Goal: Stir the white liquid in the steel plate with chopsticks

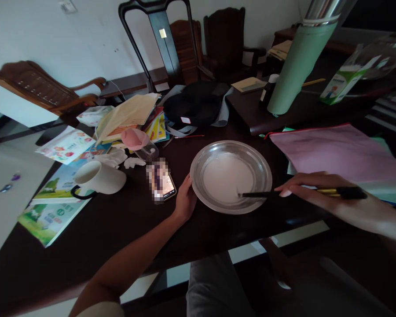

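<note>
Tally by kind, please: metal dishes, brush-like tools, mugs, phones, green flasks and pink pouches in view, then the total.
Metal dish: 1, left hand at its rim
Brush-like tool: 1, in the right hand
Mug: 1
Phone: 1
Green flask: 1
Pink pouch: 1
Total: 6

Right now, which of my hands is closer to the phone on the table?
Left. Your left hand is just right of the phone, against the metal dish; your right hand is beyond the dish, holding a brush.
</note>
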Demonstrator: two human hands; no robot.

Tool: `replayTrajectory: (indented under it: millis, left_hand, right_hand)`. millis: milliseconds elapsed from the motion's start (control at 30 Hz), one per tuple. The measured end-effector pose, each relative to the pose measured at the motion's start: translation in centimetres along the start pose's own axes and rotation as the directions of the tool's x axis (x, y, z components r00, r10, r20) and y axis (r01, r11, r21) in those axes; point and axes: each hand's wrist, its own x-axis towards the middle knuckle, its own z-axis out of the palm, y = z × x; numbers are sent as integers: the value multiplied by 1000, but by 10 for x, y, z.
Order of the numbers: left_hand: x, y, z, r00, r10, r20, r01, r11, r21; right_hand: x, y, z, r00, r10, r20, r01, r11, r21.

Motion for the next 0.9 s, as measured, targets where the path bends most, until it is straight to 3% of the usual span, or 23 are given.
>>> replayTrajectory:
  millis: [133,300,400,567,667,733,800,833,867,900]
  left_hand:
    - [0,0,-1,1000,1,-4,-1,1000,5]
    - [-1,2,-2,1000,-20,-5,20,1000,20]
    - [-1,3,0,1000,-23,2,23,1000,19]
    - [-2,1,-1,1000,-4,4,4,1000,12]
    - [-1,-5,-3,999,9,-41,-9,1000,13]
    - [-2,-6,0,991,66,-113,-63,998,28]
    - [-5,3,6,952,220,-211,-206,975,84]
    - [-8,13,10,913,328,-243,-304,943,133]
    - [-12,27,15,860,440,-257,-401,896,192]
    - [-18,44,18,774,568,-280,-520,822,231]
  right_hand:
    - [8,-5,33,997,-54,58,49,995,84]
    - [27,10,70,987,-131,-91,137,989,58]
    - [35,17,61,979,-145,-143,151,988,31]
    - [21,14,15,987,-24,-156,27,999,21]
    - [4,10,-2,992,45,-118,-41,999,31]
    - [-2,7,-1,998,34,-48,-32,998,49]
    - [-1,3,9,1000,-8,22,7,997,75]
    - [2,2,18,999,-31,45,27,995,93]
    - [5,1,27,997,-54,55,47,992,119]
    - [10,1,36,996,-67,54,60,989,135]
